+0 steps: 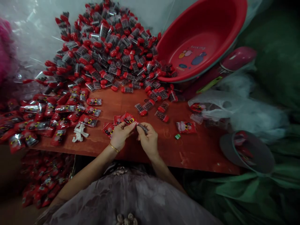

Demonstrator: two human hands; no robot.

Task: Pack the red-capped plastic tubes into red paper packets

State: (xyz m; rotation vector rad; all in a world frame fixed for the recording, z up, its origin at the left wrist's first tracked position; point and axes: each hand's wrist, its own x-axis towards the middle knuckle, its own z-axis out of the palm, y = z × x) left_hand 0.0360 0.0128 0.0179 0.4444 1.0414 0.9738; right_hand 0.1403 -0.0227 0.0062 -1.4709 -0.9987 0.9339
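Observation:
Near the front edge of the table, my left hand is closed on a small red printed packet. Close against it, my right hand pinches a small dark-filled clear tube at the packet's end. Whether the tube is partly inside the packet I cannot tell, as my fingers hide the join. More flat red packets lie beside and under my left hand. Several red-capped tubes lie loose just beyond my right hand.
A large heap of red-capped tubes fills the back, by a tilted red basin. Filled packets pile up at left, near a crumpled white scrap. At right are a packet, plastic bags and a grey container.

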